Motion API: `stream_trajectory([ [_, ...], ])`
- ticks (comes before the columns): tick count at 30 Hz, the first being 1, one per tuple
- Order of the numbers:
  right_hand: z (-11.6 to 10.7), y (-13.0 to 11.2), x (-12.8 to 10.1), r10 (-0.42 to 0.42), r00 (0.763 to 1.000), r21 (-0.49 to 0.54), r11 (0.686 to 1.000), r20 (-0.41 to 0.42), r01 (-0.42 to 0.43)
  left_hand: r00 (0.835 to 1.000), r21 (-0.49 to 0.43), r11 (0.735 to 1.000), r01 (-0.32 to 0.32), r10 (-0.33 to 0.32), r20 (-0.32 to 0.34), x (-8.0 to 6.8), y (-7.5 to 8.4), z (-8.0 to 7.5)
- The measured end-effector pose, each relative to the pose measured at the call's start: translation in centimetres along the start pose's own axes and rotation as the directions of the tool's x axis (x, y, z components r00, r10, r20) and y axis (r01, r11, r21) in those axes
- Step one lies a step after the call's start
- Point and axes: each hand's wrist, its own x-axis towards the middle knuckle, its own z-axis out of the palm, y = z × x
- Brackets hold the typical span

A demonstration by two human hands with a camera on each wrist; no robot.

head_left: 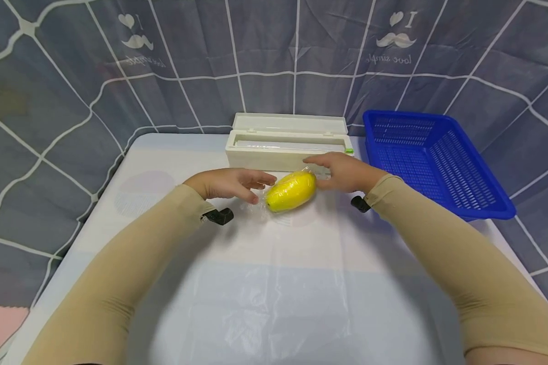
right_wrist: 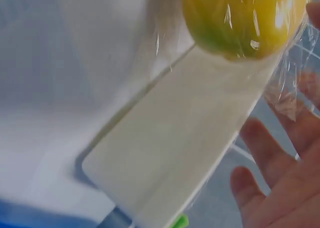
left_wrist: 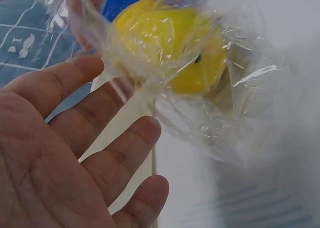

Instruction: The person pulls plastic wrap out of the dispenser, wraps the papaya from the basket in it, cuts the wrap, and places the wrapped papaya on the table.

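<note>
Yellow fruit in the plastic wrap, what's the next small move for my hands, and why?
I'd probably fold the loose plastic wrap at the left end snugly against the yellow fruit with your left hand. The left wrist view shows crinkled film spreading past that end, and your left fingers are open right beside it, while your right hand is at the other end, perhaps ready to steady the fruit.

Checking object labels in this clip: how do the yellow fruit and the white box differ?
The yellow fruit is rounded; the white box is long and straight-edged. The fruit is smaller than the box. Clear film surrounds the fruit, while the box's lid stands open. Both are left of the blue basket.
</note>
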Motion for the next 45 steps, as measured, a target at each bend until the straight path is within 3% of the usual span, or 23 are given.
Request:
stream_trajectory([
  [3, 0.4, -0.1, 0.0, 0.003, 1.0, 0.015, 1.0, 0.011, -0.003, 1.0, 0.015, 1.0, 0.011, -0.011, -0.006, 0.0, 0.2, 0.5],
  [7, 0.9, -0.5, -0.1, -0.012, 0.999, -0.007, 1.0, -0.041, 0.011, 0.999, 0.048, 0.999, 0.019, -0.017, -0.039, 0.0, 0.4, 0.5],
  [10, 1.2, -1.0, -0.2, 0.003, 0.997, -0.014, 1.0, -0.079, -0.004, 0.997, 0.124, 0.992, 0.035, -0.026, -0.075, 0.3, 0.7, 0.5],
  [12, 1.4, -1.2, -0.3, 0.019, 0.995, -0.015, 1.0, -0.102, -0.021, 0.991, 0.23, 0.971, 0.056, -0.026, -0.128, 0.7, 0.9, 0.8],
  [15, 1.7, -1.4, -0.5, 0.031, 0.989, -0.027, 0.999, -0.146, -0.035, 0.971, 0.415, 0.903, 0.113, -0.012, -0.238, 1.6, 1.3, 1.9],
  [17, 2.0, -1.4, -0.7, 0.03, 0.983, -0.031, 0.999, -0.179, -0.036, 0.948, 0.52, 0.837, 0.17, 0.004, -0.318, 2.2, 1.6, 2.8],
  [22, 2.7, -1.6, -1.3, 0.049, 0.973, 0.045, 0.998, -0.224, -0.04, 0.908, 0.651, 0.713, 0.26, 0.049, -0.417, 3.3, 1.9, 4.4],
  [24, 3.0, -1.6, -1.6, 0.053, 0.971, 0.086, 0.996, -0.232, -0.034, 0.902, 0.67, 0.693, 0.264, 0.068, -0.426, 3.6, 1.9, 4.6],
  [27, 3.5, -1.5, -2.0, 0.047, 0.968, 0.116, 0.993, -0.247, -0.019, 0.9, 0.686, 0.686, 0.243, 0.104, -0.423, 3.7, 1.6, 4.7],
  [32, 4.4, -1.3, -2.5, -0.01, 0.962, 0.04, 0.999, -0.272, 0.022, 0.887, 0.653, 0.727, 0.213, 0.137, -0.441, 3.3, 1.0, 4.7],
  [35, 4.8, -1.3, -2.7, -0.064, 0.959, -0.041, 0.998, -0.276, 0.055, 0.881, 0.647, 0.736, 0.197, 0.157, -0.447, 3.0, 0.7, 4.6],
  [37, 4.9, -1.2, -3.0, -0.099, 0.955, -0.094, 0.993, -0.279, 0.075, 0.877, 0.673, 0.719, 0.174, 0.198, -0.438, 2.8, 0.5, 4.5],
  [45, 5.4, -0.9, -3.7, -0.196, 0.933, -0.262, 0.958, -0.301, 0.116, 0.832, 0.818, 0.569, 0.084, 0.412, -0.372, 2.5, -0.5, 4.1],
])
